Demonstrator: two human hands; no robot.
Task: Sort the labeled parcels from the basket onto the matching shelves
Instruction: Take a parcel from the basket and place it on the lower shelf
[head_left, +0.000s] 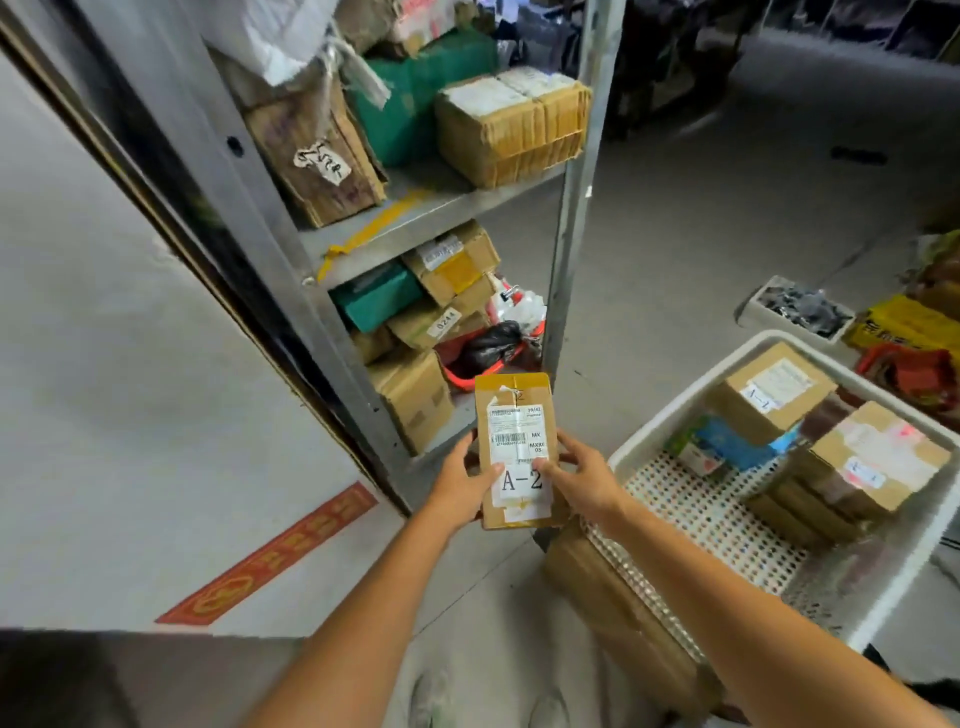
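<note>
Parcel storeroom or courier sorting depot, not a home or a shop. What shows it:
- The steel rack (426, 203) has bare metal shelves packed tight with taped cardboard boxes (511, 130), and most carry shipping labels.
- A brown box (317, 150) has a handwritten tag, and a sticker (447, 318) lower down reads 0244.
- A green packet (379, 296) is jammed in among them.
- The white plastic basket (691, 397) beside the rack holds more boxes, including a carton (774, 395) marked A-2.
- The parcel (517, 447) up front carries a barcode waybill plus a printed A-2 sticker.
- The concrete floor (675, 234) is bare and grey, with goods dumped straight on it: a tray (795, 309) of dark bits and some bags (904, 325).
- The aisle behind is dim and cluttered.
</note>
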